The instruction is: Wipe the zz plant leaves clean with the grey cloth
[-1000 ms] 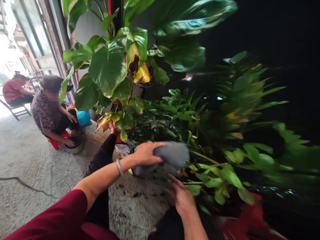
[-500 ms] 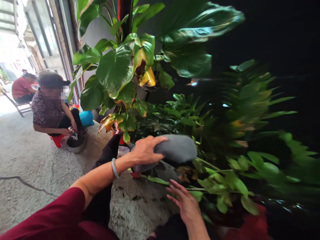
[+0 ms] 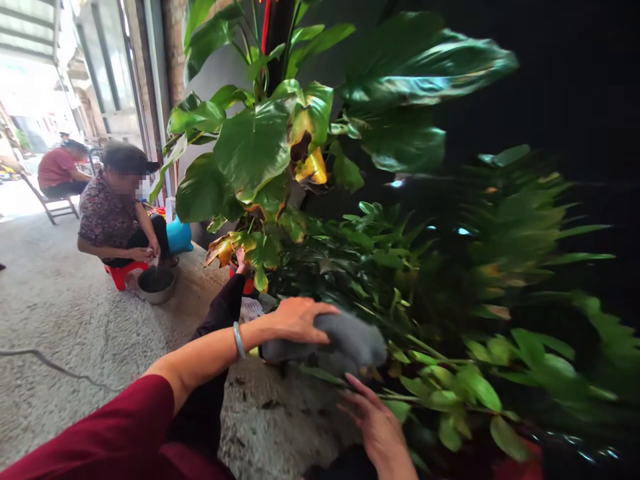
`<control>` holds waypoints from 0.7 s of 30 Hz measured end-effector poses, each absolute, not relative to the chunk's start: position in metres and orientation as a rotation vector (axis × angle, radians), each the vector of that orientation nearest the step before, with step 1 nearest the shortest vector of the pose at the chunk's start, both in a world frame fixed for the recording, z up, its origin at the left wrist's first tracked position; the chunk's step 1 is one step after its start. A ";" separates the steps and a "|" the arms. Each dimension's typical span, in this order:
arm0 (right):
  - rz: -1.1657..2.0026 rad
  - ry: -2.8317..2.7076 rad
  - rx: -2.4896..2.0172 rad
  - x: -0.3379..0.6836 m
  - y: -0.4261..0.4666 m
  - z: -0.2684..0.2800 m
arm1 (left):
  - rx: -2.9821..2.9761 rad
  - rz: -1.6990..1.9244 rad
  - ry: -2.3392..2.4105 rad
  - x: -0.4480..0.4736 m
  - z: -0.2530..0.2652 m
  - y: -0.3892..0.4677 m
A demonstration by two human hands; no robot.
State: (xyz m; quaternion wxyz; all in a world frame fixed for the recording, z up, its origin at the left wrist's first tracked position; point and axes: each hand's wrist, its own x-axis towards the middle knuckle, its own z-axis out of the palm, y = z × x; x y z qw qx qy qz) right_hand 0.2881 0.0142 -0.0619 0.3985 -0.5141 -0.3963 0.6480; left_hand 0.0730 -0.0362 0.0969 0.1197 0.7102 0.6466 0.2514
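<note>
My left hand, with a pale bracelet at its wrist, grips one end of a long, grey, soft-looking piece with a rounded end. Its far end is blurred and sags toward the plants, so its exact kind is unclear. Another grey shape shows just beneath my left hand. Below the grey piece, my right hand has its fingers apart and holds nothing. Thin green stems and leaves lie close to the right of it.
A large leafy plant with browned leaves stands ahead. On the left a person in a cap sits on a red stool over a metal basin. Farther back sits another person. A dark cable crosses the concrete floor.
My left hand has come down slightly, and the grey piece now bends downward at its far end. My right hand stays below, fingers still apart. The camera view has shifted slightly left.
</note>
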 end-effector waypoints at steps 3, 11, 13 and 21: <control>1.660 -0.968 -1.225 0.287 0.009 -0.054 | 1.992 1.163 1.981 0.071 0.117 -0.021; 1.628 -0.980 -1.252 0.286 0.005 -0.053 | 2.093 0.435 1.779 0.075 0.070 -0.028; 1.626 -0.968 -1.269 0.288 0.004 -0.053 | 2.138 0.431 1.666 0.074 0.072 -0.037; 1.689 -0.975 -1.104 0.292 -0.001 -0.042 | 1.955 1.210 1.892 0.077 0.128 -0.009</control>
